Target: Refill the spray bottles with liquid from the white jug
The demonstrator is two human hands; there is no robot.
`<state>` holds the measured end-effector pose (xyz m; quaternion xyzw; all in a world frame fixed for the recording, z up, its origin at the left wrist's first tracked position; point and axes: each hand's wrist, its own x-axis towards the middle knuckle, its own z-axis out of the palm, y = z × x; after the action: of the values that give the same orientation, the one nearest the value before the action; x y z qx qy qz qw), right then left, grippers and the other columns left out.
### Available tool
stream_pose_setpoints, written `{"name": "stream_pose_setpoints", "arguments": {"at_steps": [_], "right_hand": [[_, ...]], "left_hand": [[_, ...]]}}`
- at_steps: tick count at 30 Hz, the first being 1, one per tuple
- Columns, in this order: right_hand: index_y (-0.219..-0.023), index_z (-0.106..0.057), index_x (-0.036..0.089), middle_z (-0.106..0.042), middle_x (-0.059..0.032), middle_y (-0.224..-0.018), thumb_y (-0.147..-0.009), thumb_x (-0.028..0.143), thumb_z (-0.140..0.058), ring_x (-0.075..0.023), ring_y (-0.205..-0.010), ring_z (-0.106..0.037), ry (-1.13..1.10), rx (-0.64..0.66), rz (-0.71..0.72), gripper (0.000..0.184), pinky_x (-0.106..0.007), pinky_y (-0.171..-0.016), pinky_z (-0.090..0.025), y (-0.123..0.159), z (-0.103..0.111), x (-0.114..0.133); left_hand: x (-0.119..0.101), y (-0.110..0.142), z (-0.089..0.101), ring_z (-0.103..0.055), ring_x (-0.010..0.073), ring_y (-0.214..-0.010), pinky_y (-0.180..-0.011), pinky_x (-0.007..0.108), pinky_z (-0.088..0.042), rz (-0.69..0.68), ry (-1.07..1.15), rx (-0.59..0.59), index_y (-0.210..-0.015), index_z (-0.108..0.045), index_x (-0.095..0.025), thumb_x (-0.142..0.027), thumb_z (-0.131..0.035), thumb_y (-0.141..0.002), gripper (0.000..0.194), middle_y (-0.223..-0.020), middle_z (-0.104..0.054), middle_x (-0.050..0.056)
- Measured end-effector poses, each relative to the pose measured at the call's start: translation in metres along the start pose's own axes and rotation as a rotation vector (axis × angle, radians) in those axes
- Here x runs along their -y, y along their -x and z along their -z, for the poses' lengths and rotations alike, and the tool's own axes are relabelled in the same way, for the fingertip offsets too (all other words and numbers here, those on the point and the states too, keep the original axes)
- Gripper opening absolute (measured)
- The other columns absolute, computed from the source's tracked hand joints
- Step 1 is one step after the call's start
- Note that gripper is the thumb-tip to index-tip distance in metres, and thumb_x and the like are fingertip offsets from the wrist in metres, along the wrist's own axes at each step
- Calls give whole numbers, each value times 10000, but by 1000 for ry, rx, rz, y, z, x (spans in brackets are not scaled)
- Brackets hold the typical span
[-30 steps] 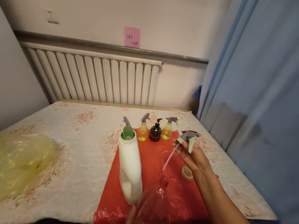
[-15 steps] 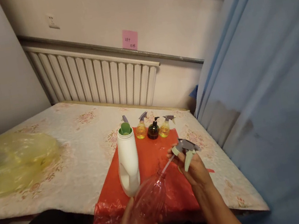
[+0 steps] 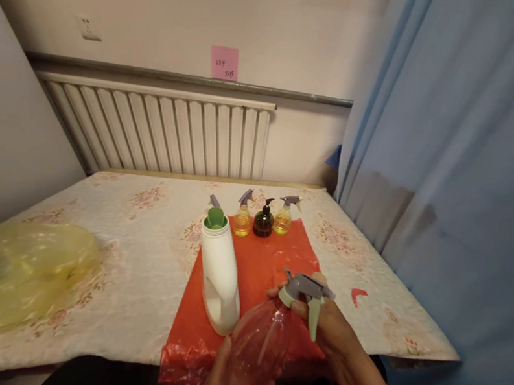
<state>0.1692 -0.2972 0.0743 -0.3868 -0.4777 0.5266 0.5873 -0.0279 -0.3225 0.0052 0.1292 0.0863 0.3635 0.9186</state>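
My left hand [image 3: 234, 380] is wrapped round a clear spray bottle [image 3: 262, 339], tilted with its neck toward the upper right. In my right hand [image 3: 325, 319] is the grey and pale-green trigger sprayer [image 3: 306, 293], its collar at the bottle's neck; whether it is threaded on I cannot tell. A white jug [image 3: 222, 277] with a green funnel [image 3: 215, 218] in its mouth stands upright just left of the spray bottle. Beneath these lies a red plastic bag [image 3: 262, 264].
Two spray bottles with yellow liquid [image 3: 242, 222] and a dark pump bottle [image 3: 263, 223] stand at the bag's far edge, another sprayer top behind the jug. A yellow plastic bag [image 3: 24, 271] lies left on the flowered tablecloth [image 3: 143, 251]. A blue curtain [image 3: 455, 172] hangs at right.
My right hand has moved down and left, bringing the trigger sprayer to the bottle's neck. The sprayer's tube, partly outside before, is now inside the bottle.
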Motion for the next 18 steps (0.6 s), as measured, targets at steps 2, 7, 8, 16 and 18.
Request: {"name": "stream_pose_setpoints", "arguments": {"at_steps": [2,7,8,16,18], "right_hand": [[-949,-713,229,-760,-46,-945,-712,332,-792,-262,-979,-689,-16,5,-1,270,-451,-962,-496,0,-1,0],[-920,-712,233,-756,-29,-925,-714,313,-774,-240,-907,-690,13,-77,48,230,-405,-889,-524,-1,-10,-2],[-888,-713,225,-751,-30,-900,-710,322,-771,-237,-881,-686,71,-112,73,212,-389,-854,-533,-2,-11,-3],[-874,-710,201,-751,-56,-847,-720,379,-770,-240,-795,-690,423,-212,158,242,-350,-763,-544,-3,-21,-2],[-900,-715,205,-755,-77,-914,-744,405,-753,-264,-862,-697,357,-146,178,256,-380,-802,-548,-1,-28,3]], "left_hand": [[0,0,2,-578,301,-1228,-825,339,-528,-7,-4,3,-1508,-321,-281,-515,-388,-980,581,-1537,-417,93],[0,1,3,-523,311,-1289,-874,360,-500,-21,-26,-9,-1486,-375,-272,-547,-446,-949,606,-1515,-450,92],[-1,2,1,-503,313,-1309,-890,365,-491,-32,-46,-8,-1479,-387,-269,-550,-467,-939,614,-1516,-450,90],[-10,4,-1,-351,330,-1419,-942,399,-462,-71,-92,32,-1454,-428,-289,-547,-515,-918,602,-1558,-384,57],[-10,4,2,-380,327,-1402,-921,395,-479,-70,-49,46,-1452,-429,-299,-543,-501,-926,584,-1549,-400,54]]}}
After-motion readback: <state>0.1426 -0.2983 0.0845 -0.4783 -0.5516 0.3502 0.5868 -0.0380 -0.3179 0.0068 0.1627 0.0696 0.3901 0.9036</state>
